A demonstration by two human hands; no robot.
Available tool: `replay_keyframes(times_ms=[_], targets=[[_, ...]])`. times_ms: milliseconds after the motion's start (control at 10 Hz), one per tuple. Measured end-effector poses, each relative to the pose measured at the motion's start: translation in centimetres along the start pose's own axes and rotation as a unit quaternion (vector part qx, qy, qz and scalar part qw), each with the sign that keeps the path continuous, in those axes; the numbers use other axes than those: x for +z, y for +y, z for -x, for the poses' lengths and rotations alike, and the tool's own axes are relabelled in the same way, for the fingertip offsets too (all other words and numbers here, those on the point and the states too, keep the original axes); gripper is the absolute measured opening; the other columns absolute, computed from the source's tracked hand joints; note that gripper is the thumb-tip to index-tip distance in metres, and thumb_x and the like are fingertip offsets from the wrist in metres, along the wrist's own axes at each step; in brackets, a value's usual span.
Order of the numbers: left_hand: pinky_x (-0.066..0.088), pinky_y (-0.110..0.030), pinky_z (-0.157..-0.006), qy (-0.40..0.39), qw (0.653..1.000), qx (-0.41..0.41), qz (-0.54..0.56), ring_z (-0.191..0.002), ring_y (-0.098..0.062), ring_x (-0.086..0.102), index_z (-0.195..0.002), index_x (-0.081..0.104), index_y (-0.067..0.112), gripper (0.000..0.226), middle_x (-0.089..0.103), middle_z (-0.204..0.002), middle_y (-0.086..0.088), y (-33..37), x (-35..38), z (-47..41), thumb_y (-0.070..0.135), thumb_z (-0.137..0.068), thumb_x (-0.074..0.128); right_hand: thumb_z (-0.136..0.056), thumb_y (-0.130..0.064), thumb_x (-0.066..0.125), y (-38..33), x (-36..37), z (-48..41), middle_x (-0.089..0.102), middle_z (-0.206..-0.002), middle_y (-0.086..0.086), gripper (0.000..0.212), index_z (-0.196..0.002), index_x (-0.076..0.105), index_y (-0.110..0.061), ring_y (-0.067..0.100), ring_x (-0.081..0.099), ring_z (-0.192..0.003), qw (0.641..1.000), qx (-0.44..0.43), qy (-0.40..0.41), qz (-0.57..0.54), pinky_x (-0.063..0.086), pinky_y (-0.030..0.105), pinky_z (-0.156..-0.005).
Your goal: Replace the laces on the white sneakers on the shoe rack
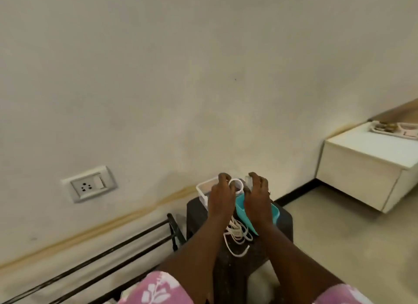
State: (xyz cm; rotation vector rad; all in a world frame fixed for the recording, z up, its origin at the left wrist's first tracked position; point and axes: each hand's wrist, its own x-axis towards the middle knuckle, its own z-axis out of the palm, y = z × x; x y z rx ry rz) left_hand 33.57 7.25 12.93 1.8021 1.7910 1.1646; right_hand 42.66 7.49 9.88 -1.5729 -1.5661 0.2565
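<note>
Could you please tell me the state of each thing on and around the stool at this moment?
white laces, loose in a heap on the stool, threaded through nothing.
white ring, pinched in the left grip.
teal tray, tilted on the stool, partly hidden under the right grip.
white basket, upright at the stool's far corner.
wall socket, nothing plugged in.

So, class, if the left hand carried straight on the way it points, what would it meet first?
Likely the rim of the white plastic basket, right beyond the left hand; depth is unclear, though.
</note>
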Motion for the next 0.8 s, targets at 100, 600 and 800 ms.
replay_keyframes(times_ms=[100, 600, 800], targets=[[0.045, -0.038, -0.085, 0.006, 0.995, -0.097, -0.035, -0.104, -0.035, 0.057, -0.111, 0.054, 0.005, 0.022, 0.06, -0.113, -0.018, -1.6, -1.1, -5.3, 0.018, -0.095, 0.048, -0.093, -0.008, 0.05, -1.3, 1.4, -5.0, 0.044, -0.131, 0.013, 0.041, -0.133, 0.042, -0.015, 0.028, 0.052, -0.113, 0.996, 0.008, -0.091, 0.003, 0.042, 0.034, -0.093], [0.025, -0.047, -0.1, -0.143, 0.899, -0.081, -0.406, -0.12, -0.025, 0.036, -0.115, 0.055, 0.017, 0.034, 0.057, -0.113, -0.005, -10.2, 3.1, -12.2, 0.031, -0.084, 0.064, -0.085, -0.024, 0.067, 3.2, 12.5, -10.7, 0.064, -0.117, 0.009, 0.038, -0.12, 0.059, -0.014, 0.024, 0.06, -0.108, 0.945, 0.012, -0.265, 0.189, 0.045, 0.033, -0.094], [0.027, -0.043, -0.095, -0.113, 0.932, -0.067, -0.337, -0.117, -0.024, 0.041, -0.118, 0.06, 0.022, 0.029, 0.06, -0.117, -0.001, -9.2, 1.4, -10.3, 0.03, -0.092, 0.054, -0.093, -0.016, 0.055, 1.9, 11.3, -8.8, 0.065, -0.116, 0.009, 0.028, -0.119, 0.063, -0.011, 0.022, 0.061, -0.105, 0.969, -0.028, -0.168, 0.179, 0.045, 0.03, -0.095]])
